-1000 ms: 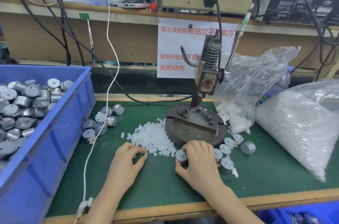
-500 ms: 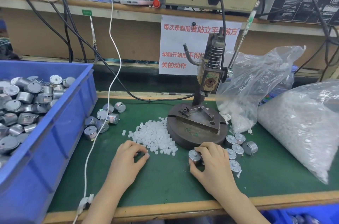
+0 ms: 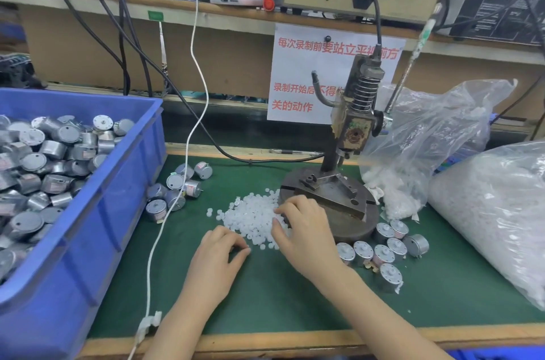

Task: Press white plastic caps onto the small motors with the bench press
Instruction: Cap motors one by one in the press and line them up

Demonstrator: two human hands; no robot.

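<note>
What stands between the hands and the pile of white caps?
Nothing visible does. The right hand rests its fingertips on the pile of white caps, and the left hand lies beside its near edge.

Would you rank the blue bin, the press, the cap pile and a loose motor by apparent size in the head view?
1. blue bin: largest, partly from nearness.
2. press
3. cap pile
4. loose motor: smallest.

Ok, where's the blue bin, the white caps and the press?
Blue bin [image 3: 97, 235]: head view, on its side wall.
White caps [image 3: 250, 216]: head view, middle of the pile.
Press [image 3: 354, 129]: head view, on its head block.
</note>
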